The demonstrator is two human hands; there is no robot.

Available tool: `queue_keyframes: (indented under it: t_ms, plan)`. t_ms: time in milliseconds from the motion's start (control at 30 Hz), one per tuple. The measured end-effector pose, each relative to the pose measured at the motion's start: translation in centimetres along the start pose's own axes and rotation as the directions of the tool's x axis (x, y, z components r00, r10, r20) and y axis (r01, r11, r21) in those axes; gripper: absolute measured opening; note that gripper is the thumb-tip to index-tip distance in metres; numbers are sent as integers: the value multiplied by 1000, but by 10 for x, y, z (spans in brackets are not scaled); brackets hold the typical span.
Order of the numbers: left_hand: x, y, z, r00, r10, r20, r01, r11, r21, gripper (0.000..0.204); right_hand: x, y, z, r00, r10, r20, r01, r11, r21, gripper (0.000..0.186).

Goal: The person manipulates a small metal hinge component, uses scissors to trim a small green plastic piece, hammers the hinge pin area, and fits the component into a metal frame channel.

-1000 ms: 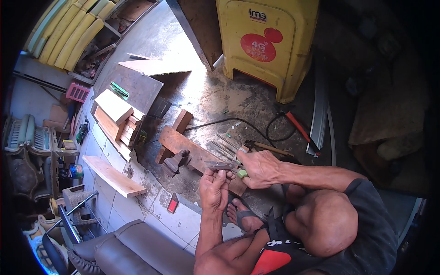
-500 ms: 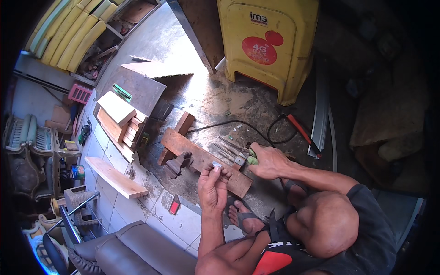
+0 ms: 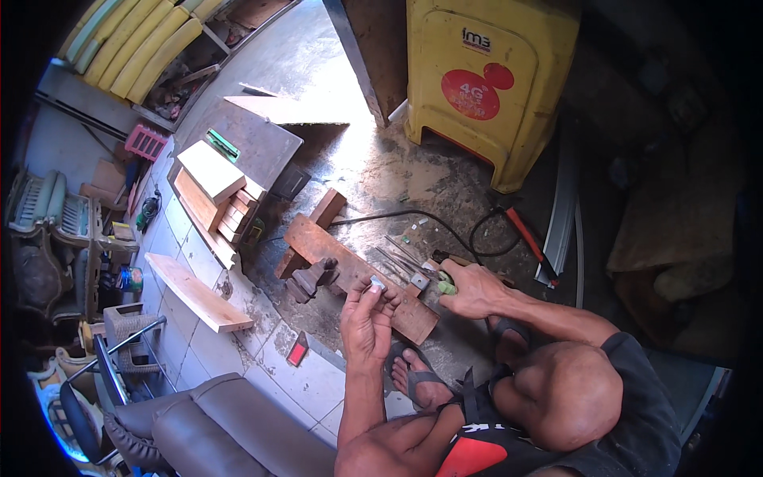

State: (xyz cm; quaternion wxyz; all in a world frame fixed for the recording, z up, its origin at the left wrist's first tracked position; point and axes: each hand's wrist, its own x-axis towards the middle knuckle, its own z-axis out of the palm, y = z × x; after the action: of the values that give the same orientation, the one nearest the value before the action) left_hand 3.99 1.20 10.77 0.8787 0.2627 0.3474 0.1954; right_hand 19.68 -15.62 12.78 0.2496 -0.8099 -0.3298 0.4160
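Note:
My left hand (image 3: 367, 316) is raised over the near end of a long reddish wooden plank (image 3: 358, 274) on the floor and pinches a small shiny metal piece (image 3: 378, 283) between its fingertips. My right hand (image 3: 470, 288) rests to the right, on the plank's far side, closed around a green-handled tool (image 3: 446, 285). Several thin metal rods (image 3: 401, 258) lie on the floor just beyond the plank. A dark clamp-like block (image 3: 311, 278) sits on the plank's left part.
A black cable (image 3: 429, 219) loops across the concrete floor toward a red-handled tool (image 3: 524, 234). A yellow plastic stool (image 3: 486, 75) stands at the back. Stacked wooden boards (image 3: 214, 195) and a loose board (image 3: 197, 292) lie left; a grey seat (image 3: 214, 425) is at the lower left.
My right hand has drawn away to the right with the green-handled tool. My left hand has lifted the small metal piece slightly, apart from the right hand.

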Motion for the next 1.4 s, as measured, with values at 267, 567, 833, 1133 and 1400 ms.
queue_keyframes:
  t_ms: [267,567,833,1133,1400]
  plan:
    - [2,7,-15,1000,-22,9,23,999,-41,22,10,18,10,995,-34,-96,20,989,-147,57]
    - [9,-21,-78,840,538,74,-329,395,858,16,15,51,16,980,180,-83,-195,956,-222,64]
    - [22,-38,-79,694,665,276,-408,47,912,15,20,60,18,967,248,-58,-254,936,-245,61]
    - [32,-36,-88,685,703,191,-346,84,935,17,21,78,19,964,181,-193,-230,934,-274,59]
    - [3,-55,-73,739,652,168,-211,-12,977,36,4,104,6,966,156,-206,-216,925,-313,55]
